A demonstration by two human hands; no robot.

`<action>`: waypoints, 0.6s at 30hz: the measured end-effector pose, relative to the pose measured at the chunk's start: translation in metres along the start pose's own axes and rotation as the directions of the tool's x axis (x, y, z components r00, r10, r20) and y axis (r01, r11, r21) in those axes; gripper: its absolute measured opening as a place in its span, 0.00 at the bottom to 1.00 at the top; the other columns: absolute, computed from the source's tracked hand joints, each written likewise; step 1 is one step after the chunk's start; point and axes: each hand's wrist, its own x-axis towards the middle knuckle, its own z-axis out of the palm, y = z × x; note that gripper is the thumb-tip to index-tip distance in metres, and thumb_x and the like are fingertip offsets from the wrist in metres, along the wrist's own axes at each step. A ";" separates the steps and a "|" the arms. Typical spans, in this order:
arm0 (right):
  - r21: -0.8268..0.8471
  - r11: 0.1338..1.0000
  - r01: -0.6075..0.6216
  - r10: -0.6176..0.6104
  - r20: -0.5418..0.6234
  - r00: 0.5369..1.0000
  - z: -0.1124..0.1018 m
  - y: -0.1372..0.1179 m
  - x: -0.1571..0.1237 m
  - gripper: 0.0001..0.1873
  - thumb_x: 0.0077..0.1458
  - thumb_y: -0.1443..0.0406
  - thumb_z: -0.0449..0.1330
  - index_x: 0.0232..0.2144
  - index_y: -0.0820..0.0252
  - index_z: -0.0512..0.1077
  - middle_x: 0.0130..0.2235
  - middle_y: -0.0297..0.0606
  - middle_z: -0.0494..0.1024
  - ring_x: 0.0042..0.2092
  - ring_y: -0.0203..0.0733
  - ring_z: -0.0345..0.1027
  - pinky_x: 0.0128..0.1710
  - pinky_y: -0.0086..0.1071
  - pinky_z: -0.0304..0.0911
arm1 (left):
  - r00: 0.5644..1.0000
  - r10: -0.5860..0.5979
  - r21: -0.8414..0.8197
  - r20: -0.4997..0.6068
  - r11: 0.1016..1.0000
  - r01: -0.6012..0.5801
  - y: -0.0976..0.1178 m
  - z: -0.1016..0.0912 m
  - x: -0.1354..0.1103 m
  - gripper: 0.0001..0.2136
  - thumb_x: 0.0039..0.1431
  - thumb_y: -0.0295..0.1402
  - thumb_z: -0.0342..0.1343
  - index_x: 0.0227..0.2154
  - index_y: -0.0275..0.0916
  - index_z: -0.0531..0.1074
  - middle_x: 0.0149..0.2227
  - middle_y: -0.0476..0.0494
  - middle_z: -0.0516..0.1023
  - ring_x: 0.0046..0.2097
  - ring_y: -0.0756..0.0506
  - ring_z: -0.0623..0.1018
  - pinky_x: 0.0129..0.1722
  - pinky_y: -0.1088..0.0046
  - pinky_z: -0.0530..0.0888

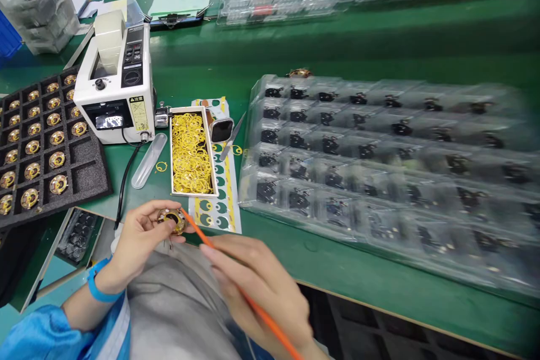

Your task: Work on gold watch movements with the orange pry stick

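My left hand (141,236) is closed round a small round gold-coloured part (172,220), held just off the table's front edge above my lap. My right hand (257,287) grips a thin orange stick (236,281) whose tip touches the part. Just beyond them lies a white box (172,152) full of yellow rings, beside a strip of backing paper (219,202) with green and yellow stickers.
A black foam tray (90,180) with several gold parts sits at the left. A white tape dispenser (116,81) stands behind it. Clear plastic trays (379,140) of black components cover the right of the green table (337,270). Tweezers (232,135) lie by the box.
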 end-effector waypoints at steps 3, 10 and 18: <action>0.163 0.958 -0.237 0.256 -0.102 0.961 -0.006 -0.001 -0.006 0.15 0.67 0.68 0.50 0.45 0.58 0.76 0.37 0.41 0.78 0.38 0.43 0.74 0.34 0.37 0.70 | 1.000 -0.009 0.054 0.012 0.999 0.008 0.000 0.002 0.000 0.13 0.47 0.34 0.71 0.34 0.36 0.77 0.28 0.44 0.84 0.29 0.44 0.85 0.26 0.78 0.79; 0.039 0.974 -0.223 0.226 -0.137 0.964 0.003 -0.012 -0.005 0.15 0.71 0.67 0.47 0.37 0.60 0.72 0.30 0.37 0.74 0.33 0.39 0.70 0.34 0.34 0.68 | 0.991 0.090 0.281 -0.098 0.958 -0.059 -0.005 0.007 -0.002 0.08 0.47 0.33 0.68 0.28 0.35 0.75 0.24 0.44 0.83 0.25 0.46 0.82 0.16 0.82 0.71; -0.264 0.937 -0.230 0.192 -0.161 0.968 0.029 -0.011 0.005 0.03 0.62 0.72 0.61 0.37 0.61 0.74 0.27 0.36 0.77 0.28 0.38 0.65 0.27 0.31 0.62 | 0.934 0.358 0.533 0.009 0.788 -0.308 -0.013 0.011 -0.011 0.13 0.53 0.24 0.58 0.41 0.37 0.81 0.36 0.43 0.87 0.34 0.48 0.84 0.33 0.79 0.80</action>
